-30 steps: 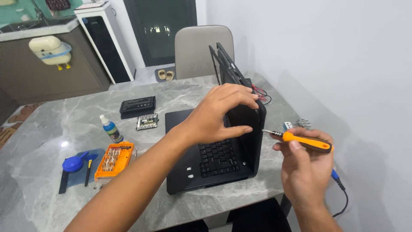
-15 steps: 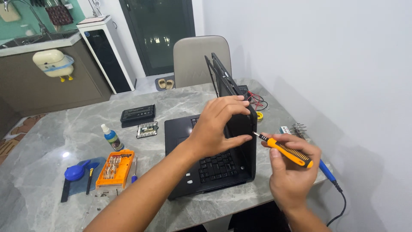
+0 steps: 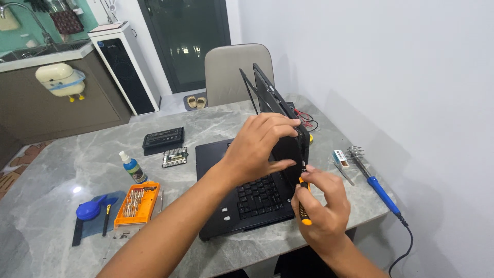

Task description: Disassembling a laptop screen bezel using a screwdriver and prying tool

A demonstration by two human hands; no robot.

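Black laptop (image 3: 247, 195) lies open mid-table — left hand (image 3: 257, 149) clamps its raised screen edge to steady it, while right hand (image 3: 319, 206), fingers wrapped around an orange-handled screwdriver (image 3: 303, 198), works the hinge corner.

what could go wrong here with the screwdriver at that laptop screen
The left hand steadies the tilted laptop screen while the right hand holds an orange screwdriver at its lower edge. The tip could slip and scratch the panel or keyboard. Pressing on the upright lid might strain the hinge. The soldering iron lies close to the right elbow side near the table edge, so its cord could get snagged.
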